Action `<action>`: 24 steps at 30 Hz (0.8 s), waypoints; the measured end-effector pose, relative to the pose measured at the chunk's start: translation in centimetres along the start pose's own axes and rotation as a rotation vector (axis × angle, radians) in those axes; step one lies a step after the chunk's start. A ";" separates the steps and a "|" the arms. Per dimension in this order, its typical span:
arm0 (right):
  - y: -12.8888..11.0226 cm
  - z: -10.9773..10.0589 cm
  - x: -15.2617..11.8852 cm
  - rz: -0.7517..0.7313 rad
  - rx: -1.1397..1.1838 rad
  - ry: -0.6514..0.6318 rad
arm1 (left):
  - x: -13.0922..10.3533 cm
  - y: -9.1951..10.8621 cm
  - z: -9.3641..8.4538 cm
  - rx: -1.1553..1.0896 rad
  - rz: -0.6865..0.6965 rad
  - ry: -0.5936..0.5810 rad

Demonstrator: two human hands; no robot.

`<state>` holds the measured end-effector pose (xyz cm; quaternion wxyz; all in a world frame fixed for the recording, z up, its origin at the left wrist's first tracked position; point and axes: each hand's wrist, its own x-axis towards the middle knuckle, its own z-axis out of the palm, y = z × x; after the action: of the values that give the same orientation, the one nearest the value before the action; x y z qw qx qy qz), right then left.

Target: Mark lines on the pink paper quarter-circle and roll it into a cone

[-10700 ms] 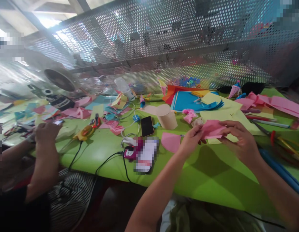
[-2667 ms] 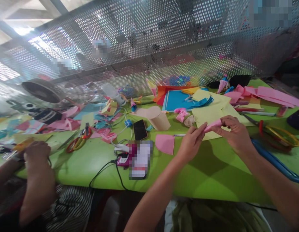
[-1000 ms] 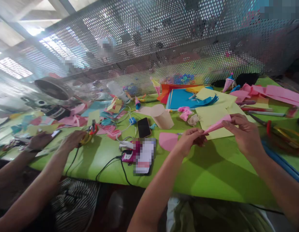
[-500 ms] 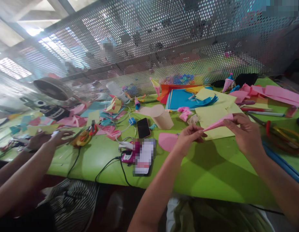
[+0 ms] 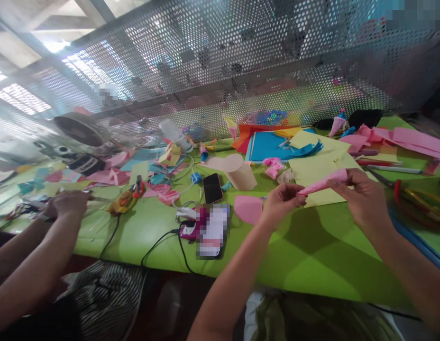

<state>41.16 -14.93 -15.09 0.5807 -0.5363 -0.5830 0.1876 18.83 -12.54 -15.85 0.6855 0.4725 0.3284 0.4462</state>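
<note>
Pink paper cone [image 5: 323, 182] higher — (slightly)

Ten seconds back I had the pink paper [image 5: 323, 182] as a broad, loosely folded piece between both hands; now it is rolled into a slim tapered cone, narrow end pinched in my left hand [image 5: 281, 201], wide end in my right hand [image 5: 362, 199]. In the last second the cone has lifted slightly above the yellow sheet [image 5: 314, 171]. On the left, the co-worker's hand [image 5: 65, 203] has drawn back from the scissors [image 5: 127, 199] toward the bench [image 5: 149, 232] edge.
</note>
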 end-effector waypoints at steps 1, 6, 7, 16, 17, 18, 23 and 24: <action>0.0 0.0 0.0 -0.010 0.014 -0.002 | -0.1 0.1 0.0 0.009 -0.017 -0.007; -0.5 0.0 0.0 -0.033 0.042 -0.040 | -0.3 0.8 -0.3 0.075 -0.103 -0.035; -0.5 0.0 0.1 -0.031 0.039 -0.052 | -0.4 0.9 -0.3 0.087 -0.108 -0.043; -0.8 -0.2 0.1 0.014 0.090 -0.160 | 0.2 -0.1 -0.6 0.150 -0.105 -0.058; -0.9 -0.2 0.2 0.018 0.111 -0.180 | 0.2 -0.2 -0.6 0.145 -0.103 -0.042; -0.9 -0.4 0.3 0.021 0.129 -0.199 | 0.2 -0.2 -0.6 0.136 -0.103 -0.027; -0.7 -0.9 0.5 0.026 0.113 -0.273 | 0.1 0.2 -0.7 0.073 -0.115 -0.002; -0.6 -0.9 0.5 0.021 0.094 -0.279 | 0.0 0.3 -0.7 0.064 -0.121 -0.004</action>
<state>41.82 -15.05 -14.10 0.5166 -0.4833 -0.6431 0.2932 18.17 -12.24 -15.77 0.6964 0.4744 0.3693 0.3920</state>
